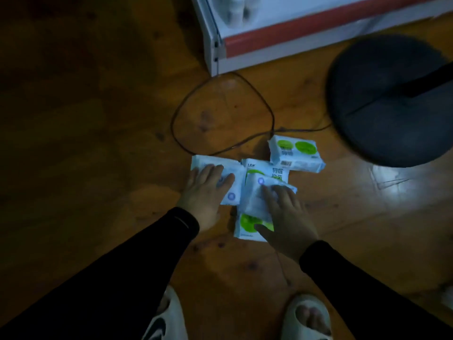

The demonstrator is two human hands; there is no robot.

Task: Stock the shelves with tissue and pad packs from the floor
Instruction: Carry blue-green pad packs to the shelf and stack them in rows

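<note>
Several white packs lie in a loose pile on the wooden floor. My left hand [204,195] rests flat on a pale blue-white pack [232,175] at the pile's left. My right hand [285,217] lies on a tilted white pack [257,197], its thumb reaching under toward a green-dotted pack [247,225] below. Another green-printed pack [267,170] lies behind these, and one more green-dotted pack [297,153] sits apart at the right. The bottom shelf [282,38], white with a red edge strip, stands at the top.
A dark cable [221,114] loops on the floor just behind the pile. A round black stand base [392,99] sits at the right. My feet in pale slippers [306,317] are at the bottom. The room is dim.
</note>
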